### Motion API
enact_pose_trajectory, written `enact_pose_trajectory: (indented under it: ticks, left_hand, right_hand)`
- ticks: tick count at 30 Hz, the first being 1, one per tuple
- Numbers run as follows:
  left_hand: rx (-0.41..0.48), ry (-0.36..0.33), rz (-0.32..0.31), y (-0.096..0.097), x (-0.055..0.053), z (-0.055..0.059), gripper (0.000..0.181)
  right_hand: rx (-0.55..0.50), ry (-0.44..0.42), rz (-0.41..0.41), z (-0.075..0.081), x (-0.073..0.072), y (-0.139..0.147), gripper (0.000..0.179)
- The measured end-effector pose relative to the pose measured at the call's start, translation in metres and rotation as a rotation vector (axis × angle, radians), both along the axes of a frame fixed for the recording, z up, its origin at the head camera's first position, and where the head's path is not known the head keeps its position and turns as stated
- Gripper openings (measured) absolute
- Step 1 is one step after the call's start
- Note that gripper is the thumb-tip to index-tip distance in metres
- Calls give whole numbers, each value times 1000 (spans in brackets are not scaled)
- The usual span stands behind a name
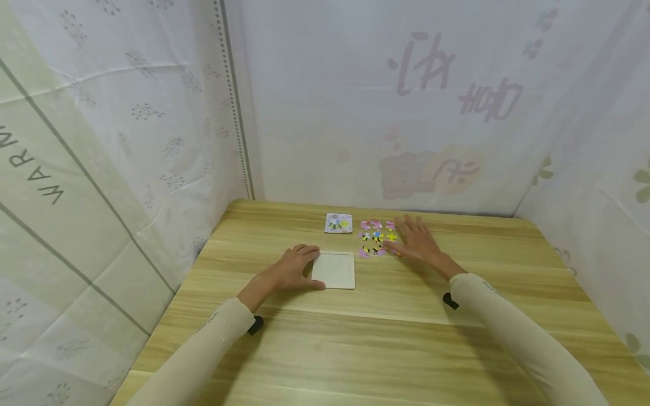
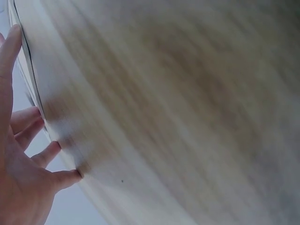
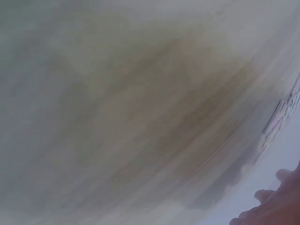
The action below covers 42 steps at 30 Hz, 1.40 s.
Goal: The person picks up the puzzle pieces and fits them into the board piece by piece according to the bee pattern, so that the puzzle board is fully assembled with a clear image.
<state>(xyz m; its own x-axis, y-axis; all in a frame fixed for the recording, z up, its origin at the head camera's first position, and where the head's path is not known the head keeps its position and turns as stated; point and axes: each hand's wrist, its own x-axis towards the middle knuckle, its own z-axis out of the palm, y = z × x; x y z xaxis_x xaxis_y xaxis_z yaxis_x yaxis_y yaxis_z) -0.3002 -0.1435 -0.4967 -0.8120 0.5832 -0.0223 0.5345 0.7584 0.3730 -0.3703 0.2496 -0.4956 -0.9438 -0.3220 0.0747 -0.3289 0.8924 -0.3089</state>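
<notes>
My left hand [image 1: 291, 269] lies at the left side of a white square puzzle tray [image 1: 351, 272], with thumb and index finger touching its left corners. In the left wrist view that hand's fingers [image 2: 67, 178] are spread, their tips down on the tabletop. Right of the tray lie jigsaw pieces [image 1: 378, 237] in rows, pink with yellow, black and blue parts. My right hand [image 1: 417, 242] is at the right edge of these pieces, fingers spread, covering part of the lower right ones. Whether it touches them I cannot tell; the right wrist view shows only fingertips [image 3: 265, 195].
Behind the tray lies a small square picture card [image 1: 338, 223] with a yellow and black figure. Everything is on a wooden tabletop [image 1: 325, 349]. Printed curtains [image 1: 325, 113] hang close behind the table and on both sides.
</notes>
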Motion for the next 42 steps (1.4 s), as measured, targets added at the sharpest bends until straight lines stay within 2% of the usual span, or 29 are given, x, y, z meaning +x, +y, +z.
enact_pose_trajectory:
  ticks: [13,22,30,42]
  left_hand:
    - [17,15,-22,2,-1,2,96]
    - [17,-4,-2,4,0,5,97]
    - [10,3,10,3,-1,5,98]
    - [6,3,16,3,-1,5,100]
  right_hand:
    - [-30,33,110,1,-21,-12,83]
    - [-111,25,165,5,-37,-20,72]
    - [-110,80,265,4,-55,-31,61]
    - [-138,32,349,7,-70,-48,46]
